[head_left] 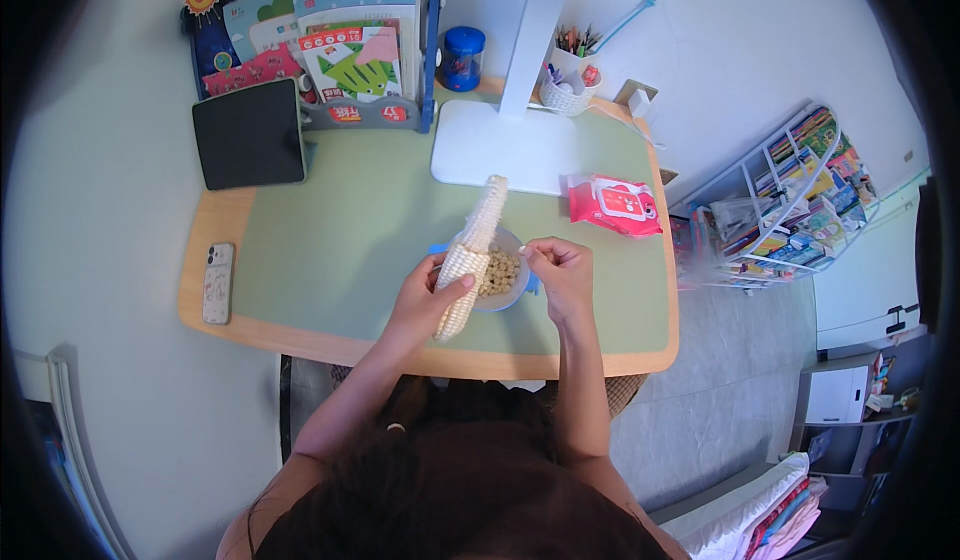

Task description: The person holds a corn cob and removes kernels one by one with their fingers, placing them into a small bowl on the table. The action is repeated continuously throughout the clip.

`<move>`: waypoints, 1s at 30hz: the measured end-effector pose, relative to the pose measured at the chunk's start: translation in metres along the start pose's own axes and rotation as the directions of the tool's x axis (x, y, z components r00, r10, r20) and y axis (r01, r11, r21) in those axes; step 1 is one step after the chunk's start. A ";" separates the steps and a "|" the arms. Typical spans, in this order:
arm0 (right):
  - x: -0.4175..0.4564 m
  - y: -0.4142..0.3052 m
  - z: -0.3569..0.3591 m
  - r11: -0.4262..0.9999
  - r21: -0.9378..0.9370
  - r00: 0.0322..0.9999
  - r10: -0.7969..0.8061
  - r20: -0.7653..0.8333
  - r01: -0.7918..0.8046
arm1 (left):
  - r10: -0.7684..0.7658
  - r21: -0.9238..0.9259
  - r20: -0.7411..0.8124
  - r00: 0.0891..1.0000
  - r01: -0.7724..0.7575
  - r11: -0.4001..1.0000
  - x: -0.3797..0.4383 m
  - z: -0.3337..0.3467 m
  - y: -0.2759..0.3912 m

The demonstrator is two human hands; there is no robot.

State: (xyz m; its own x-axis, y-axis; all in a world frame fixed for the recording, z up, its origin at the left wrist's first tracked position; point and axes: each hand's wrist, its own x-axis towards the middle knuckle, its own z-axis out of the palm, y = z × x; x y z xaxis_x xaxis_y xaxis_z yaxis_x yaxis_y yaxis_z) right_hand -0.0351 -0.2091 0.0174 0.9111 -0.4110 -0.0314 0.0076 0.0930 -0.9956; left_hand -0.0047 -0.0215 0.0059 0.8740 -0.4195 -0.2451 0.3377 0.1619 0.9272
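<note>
An ear of white corn is gripped in my left hand, tilted, its upper end pointing away from me. The upper part is bare cob; kernels still cover the lower part. Beneath and behind the corn stands a small bowl with blue handles, partly hidden by the ear. Loose pale kernels lie inside it. To the right of the bowl, my right hand pinches a small whitish piece, apparently a corn kernel, between thumb and forefinger, apart from the ear.
A pink pack of wipes lies right of the white lamp base. At the left are a tablet and a phone. A book rack, a blue-lidded jar and pen holders line the back.
</note>
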 end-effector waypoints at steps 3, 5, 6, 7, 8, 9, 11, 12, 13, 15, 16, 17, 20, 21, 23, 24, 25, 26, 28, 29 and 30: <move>0.004 -0.003 -0.004 0.972 -0.220 0.996 -0.084 0.009 0.084 | -0.095 -0.110 0.074 0.993 0.103 0.989 0.001 -0.003 0.004; 0.006 0.005 -0.004 0.895 -0.423 0.989 -0.150 0.011 0.140 | -0.131 -0.097 0.083 0.988 0.139 0.985 -0.002 0.000 0.010; 0.006 0.012 -0.003 0.841 -0.516 0.984 -0.180 0.018 0.163 | -0.151 -0.090 0.086 0.985 0.159 0.983 -0.004 0.001 0.012; 0.006 0.018 -0.001 0.760 -0.609 0.965 -0.261 0.033 0.227 | -0.153 -0.114 0.084 0.985 0.162 0.980 -0.005 0.002 0.012; 0.006 0.024 0.001 0.663 -0.693 0.939 -0.339 0.058 0.282 | -0.155 -0.137 0.082 0.984 0.166 0.977 -0.006 0.003 0.012; 0.006 0.029 0.003 0.554 -0.765 0.908 -0.409 0.093 0.328 | -0.158 -0.161 0.079 0.984 0.169 0.972 -0.006 0.003 0.012; 0.007 0.038 0.004 0.414 -0.846 0.887 -0.441 0.139 0.338 | -0.211 -0.212 0.111 0.971 0.230 0.950 -0.006 -0.002 0.010; 0.008 0.040 0.005 0.339 -0.877 0.876 -0.453 0.165 0.340 | -0.236 -0.237 0.127 0.963 0.261 0.936 -0.006 -0.004 0.009; 0.008 0.040 0.006 0.308 -0.888 0.870 -0.460 0.176 0.342 | -0.234 -0.231 0.129 0.964 0.259 0.938 -0.006 -0.005 0.008; 0.008 0.041 0.007 0.245 -0.906 0.858 -0.474 0.198 0.344 | -0.229 -0.218 0.136 0.964 0.254 0.942 -0.006 -0.006 0.008; 0.008 0.041 0.006 0.237 -0.909 0.860 -0.469 0.202 0.342 | -0.218 -0.228 0.127 0.968 0.242 0.943 -0.007 -0.005 0.009; 0.008 0.041 0.006 0.228 -0.912 0.862 -0.464 0.205 0.340 | -0.207 -0.237 0.117 0.971 0.230 0.944 -0.007 -0.004 0.010; 0.008 0.042 0.005 0.211 -0.917 0.860 -0.465 0.211 0.338 | -0.180 -0.236 0.104 0.978 0.200 0.951 -0.007 -0.002 0.009; 0.008 0.042 0.005 0.207 -0.918 0.858 -0.468 0.211 0.339 | -0.172 -0.230 0.101 0.980 0.191 0.954 -0.006 -0.002 0.009; 0.008 0.043 0.005 0.197 -0.929 0.872 -0.447 0.200 0.314 | -0.209 -0.215 0.078 0.975 0.221 0.951 -0.006 -0.003 0.008; 0.008 0.043 0.005 0.192 -0.934 0.879 -0.436 0.195 0.302 | -0.228 -0.208 0.067 0.971 0.237 0.949 -0.006 -0.003 0.008; 0.008 0.043 0.005 0.194 -0.934 0.882 -0.429 0.195 0.301 | -0.224 -0.200 0.067 0.972 0.233 0.952 -0.006 -0.004 0.007; 0.008 0.043 0.005 0.196 -0.934 0.885 -0.422 0.196 0.300 | -0.220 -0.192 0.067 0.973 0.229 0.954 -0.006 -0.004 0.007; 0.007 0.042 0.004 0.227 -0.923 0.886 -0.421 0.193 0.309 | -0.212 -0.162 0.073 0.975 0.221 0.962 -0.007 -0.005 0.008; 0.006 0.040 0.004 0.256 -0.913 0.884 -0.427 0.189 0.319 | -0.207 -0.140 0.080 0.975 0.217 0.966 -0.007 -0.005 0.008; 0.005 0.037 0.004 0.284 -0.901 0.882 -0.434 0.184 0.328 | -0.202 -0.118 0.087 0.975 0.212 0.970 -0.007 -0.004 0.009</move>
State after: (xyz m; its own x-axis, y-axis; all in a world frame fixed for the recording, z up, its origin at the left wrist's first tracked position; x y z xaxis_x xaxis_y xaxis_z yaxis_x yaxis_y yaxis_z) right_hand -0.0292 -0.2043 -0.0189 0.8760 -0.2355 0.4208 -0.0700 -0.9255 -0.3723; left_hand -0.0061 -0.0134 0.0146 0.7538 -0.5200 -0.4017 0.5537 0.1733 0.8145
